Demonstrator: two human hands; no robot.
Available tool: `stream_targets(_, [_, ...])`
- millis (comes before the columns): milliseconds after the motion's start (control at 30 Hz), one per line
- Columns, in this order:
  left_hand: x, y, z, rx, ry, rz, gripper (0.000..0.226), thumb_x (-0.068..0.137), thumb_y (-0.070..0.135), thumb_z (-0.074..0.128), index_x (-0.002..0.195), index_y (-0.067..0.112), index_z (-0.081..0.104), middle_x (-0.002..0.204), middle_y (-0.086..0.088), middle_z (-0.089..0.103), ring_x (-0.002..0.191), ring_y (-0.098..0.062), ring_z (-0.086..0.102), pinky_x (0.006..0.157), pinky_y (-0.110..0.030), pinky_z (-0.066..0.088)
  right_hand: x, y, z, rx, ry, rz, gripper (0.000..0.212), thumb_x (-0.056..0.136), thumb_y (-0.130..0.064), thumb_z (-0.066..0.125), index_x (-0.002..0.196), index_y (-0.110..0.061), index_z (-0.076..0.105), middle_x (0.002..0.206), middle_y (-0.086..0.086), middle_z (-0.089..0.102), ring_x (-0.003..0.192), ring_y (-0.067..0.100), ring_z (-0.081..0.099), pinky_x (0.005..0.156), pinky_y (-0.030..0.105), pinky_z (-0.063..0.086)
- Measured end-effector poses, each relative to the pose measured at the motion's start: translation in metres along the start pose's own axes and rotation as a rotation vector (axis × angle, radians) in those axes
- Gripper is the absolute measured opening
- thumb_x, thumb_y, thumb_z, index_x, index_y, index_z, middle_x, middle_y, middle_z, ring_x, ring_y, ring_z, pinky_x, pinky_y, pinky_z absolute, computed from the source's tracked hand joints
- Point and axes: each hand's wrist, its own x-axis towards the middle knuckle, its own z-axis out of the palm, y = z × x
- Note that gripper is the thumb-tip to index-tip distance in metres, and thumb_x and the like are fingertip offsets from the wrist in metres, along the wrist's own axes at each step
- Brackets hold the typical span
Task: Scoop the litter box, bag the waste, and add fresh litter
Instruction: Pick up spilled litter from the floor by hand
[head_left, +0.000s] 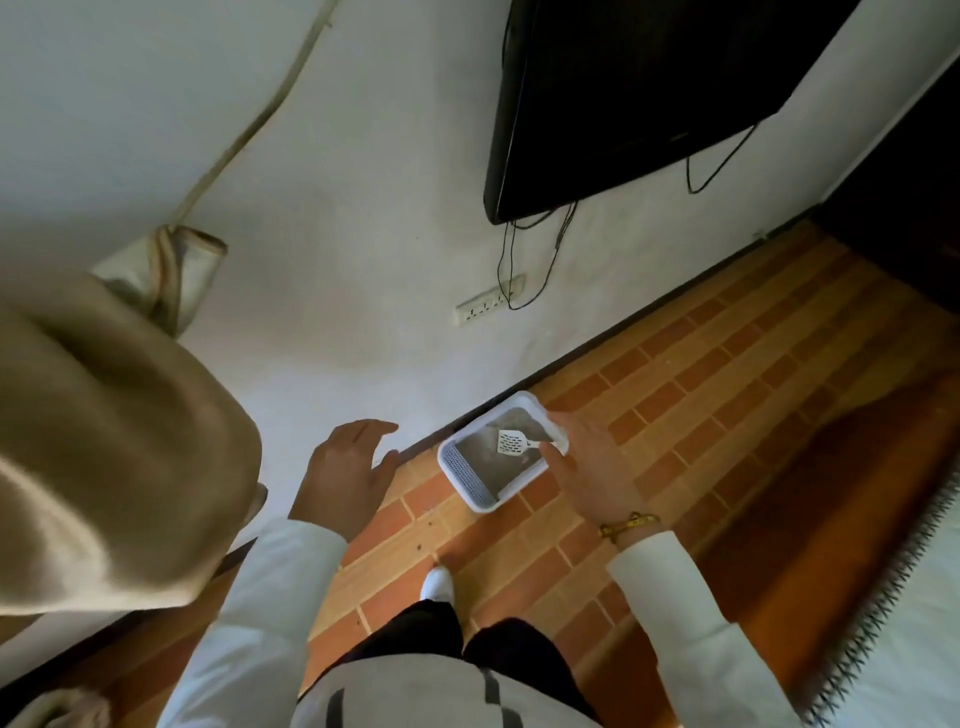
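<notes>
Left hand (345, 470): raised in front of the wall (322, 208), fingers spread wide, holding nothing.

Litter box (470, 491): white tray on the brick-pattern floor (701, 405), far edge just beside the dark skirting at the foot of the wall. Grey litter inside; a perforated grey panel runs along its left end. Scoop (511, 443): white, slotted, lying on the litter, handle pointing right.

Right hand (589, 465): over the box's right edge, fingers relaxed and narrowly spread. Fingertips overlap the scoop handle in view; whether they touch it I cannot tell. No grip closed round it.

Step in hand, judged: taking up the scoop. Best to pinch the handle well back from the blade, lift it level, then run it under the clumps and shake gently so clean litter falls through the slots. The free left hand could steady the tray's rim so it does not slide on the tiles.

Around: tan cushioned furniture (104, 441) at far left; a power strip (491, 306) on the wall with cables hanging from a dark screen (623, 93) above; a fringed rug edge (883, 597) at right. No waste bag or fresh litter sack in view; both need finding. Wall close behind the box limits the scooping angle from that side.
</notes>
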Motion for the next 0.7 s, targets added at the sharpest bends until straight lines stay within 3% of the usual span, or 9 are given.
stream_targets(133, [0.042,0.007,0.000,0.018,0.046,-0.060,0.030,0.091,0.018,0.058,0.121,0.016,0.060,0.120,-0.003,0.063,0.118,-0.025,0.053,0.097,-0.036,0.039,0.060,-0.001,-0.005,-0.004,-0.074,-0.036,0.043,0.094,-0.037,0.051,0.133,-0.018,0.050,0.133,0.005,0.055,0.120,0.018,0.051,0.103,0.035,0.043])
stream_targets(267, [0.068,0.008,0.005,0.015,0.115,-0.165,0.031,0.091,0.018,0.057,0.122,0.016,0.059,0.121,-0.003,0.062,0.118,-0.025,0.052,0.095,-0.037,0.040,0.114,-0.003,-0.007,-0.031,-0.171,-0.151,0.047,0.095,-0.036,0.050,0.137,-0.016,0.045,0.138,0.003,0.050,0.127,0.017,0.045,0.107,0.027,0.033])
stream_targets(333, [0.077,0.010,0.013,0.021,0.154,-0.249,0.032,0.091,0.018,0.056,0.123,0.016,0.058,0.122,-0.003,0.061,0.119,-0.024,0.051,0.096,-0.039,0.040,0.142,0.002,-0.001,-0.041,-0.221,-0.228,0.049,0.094,-0.044,0.046,0.135,-0.019,0.045,0.138,0.001,0.050,0.128,0.018,0.044,0.109,0.037,0.038])
stream_targets(400, [0.083,0.015,0.025,0.026,0.201,-0.347,0.034,0.091,0.018,0.056,0.125,0.015,0.057,0.124,-0.005,0.060,0.120,-0.025,0.051,0.097,-0.040,0.040,0.170,0.009,0.005,-0.055,-0.271,-0.338,0.057,0.090,-0.055,0.038,0.133,-0.018,0.048,0.135,0.002,0.053,0.127,0.018,0.045,0.106,0.037,0.040])
stream_targets(500, [0.086,0.027,0.045,0.021,0.277,-0.502,0.035,0.091,0.018,0.056,0.126,0.014,0.056,0.125,-0.007,0.060,0.120,-0.026,0.051,0.098,-0.042,0.042,0.204,0.021,0.012,-0.090,-0.370,-0.470,0.047,0.095,-0.042,0.046,0.134,-0.016,0.049,0.135,0.003,0.052,0.127,0.017,0.043,0.100,0.022,0.035])
stream_targets(700, [0.080,0.032,0.088,0.009,0.419,-0.700,0.034,0.088,0.015,0.057,0.123,0.014,0.057,0.122,-0.007,0.061,0.116,-0.029,0.053,0.095,-0.046,0.045,0.252,0.043,0.043,-0.065,-0.484,-0.641,0.038,0.096,-0.030,0.049,0.130,-0.012,0.052,0.131,0.007,0.055,0.125,0.021,0.046,0.096,0.026,0.040])
